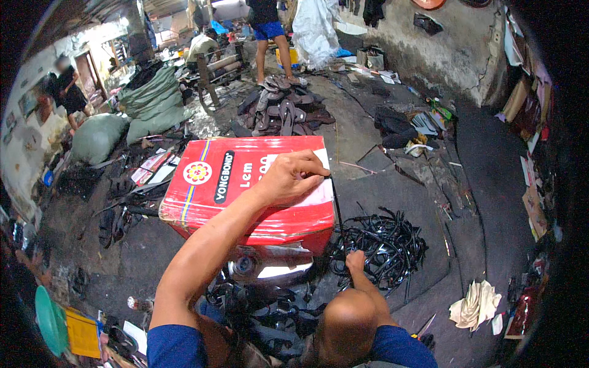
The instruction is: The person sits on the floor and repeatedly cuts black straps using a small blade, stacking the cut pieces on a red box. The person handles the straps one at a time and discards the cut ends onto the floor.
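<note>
Closest to the lens, a bent bare knee (350, 314), between two blue sleeves (176, 347). Past it, a wide dark floor (362, 146). On that, centred, a large red carton (238, 174), pale label (318, 195) at the right end of its top. Behind the carton, a heap of dark sandals (286, 113). Just right of the carton's near corner, a loose tangle of black strips (388, 248). Farther right, a crumpled beige sheet (475, 305). Rests the left hand (296, 175) on the label, fingers bent, thumb near forefinger. Holds the right hand (355, 261) at the tangle's left side, fingers curled. Cannot tell, from this angle, about anything gripped in either.
</note>
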`<state>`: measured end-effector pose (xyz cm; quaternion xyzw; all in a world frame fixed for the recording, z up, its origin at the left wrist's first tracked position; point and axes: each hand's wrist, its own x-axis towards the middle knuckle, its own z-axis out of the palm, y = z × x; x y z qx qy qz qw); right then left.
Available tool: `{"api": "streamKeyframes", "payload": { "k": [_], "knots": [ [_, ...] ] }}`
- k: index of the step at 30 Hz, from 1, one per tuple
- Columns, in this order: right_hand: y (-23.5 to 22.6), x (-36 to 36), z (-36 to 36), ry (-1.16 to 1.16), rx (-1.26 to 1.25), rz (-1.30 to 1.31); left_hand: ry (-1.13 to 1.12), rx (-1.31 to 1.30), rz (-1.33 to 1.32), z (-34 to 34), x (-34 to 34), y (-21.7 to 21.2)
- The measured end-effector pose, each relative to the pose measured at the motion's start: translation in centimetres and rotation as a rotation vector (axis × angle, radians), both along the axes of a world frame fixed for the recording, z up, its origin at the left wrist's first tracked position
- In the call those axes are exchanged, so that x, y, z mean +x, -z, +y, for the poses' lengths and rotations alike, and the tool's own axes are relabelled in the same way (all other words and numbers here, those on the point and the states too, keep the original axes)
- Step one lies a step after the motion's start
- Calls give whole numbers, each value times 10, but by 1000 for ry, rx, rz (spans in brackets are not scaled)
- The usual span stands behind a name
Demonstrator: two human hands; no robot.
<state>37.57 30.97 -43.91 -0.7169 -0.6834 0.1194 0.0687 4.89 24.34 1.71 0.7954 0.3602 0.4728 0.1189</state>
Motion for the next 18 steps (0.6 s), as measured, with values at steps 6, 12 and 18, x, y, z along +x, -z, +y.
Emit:
{"api": "streamKeyframes", "payload": {
  "k": [6,12,18],
  "knots": [
    [-17,-14,-15,-176,203,-112,-78,57,117,-16,-25,3],
    [-21,37,-2,3,185,-13,-37,171,153,-6,-15,2],
    [-50,31,-15,10,144,62,-59,250,271,-15,-27,12]
  ]
}}
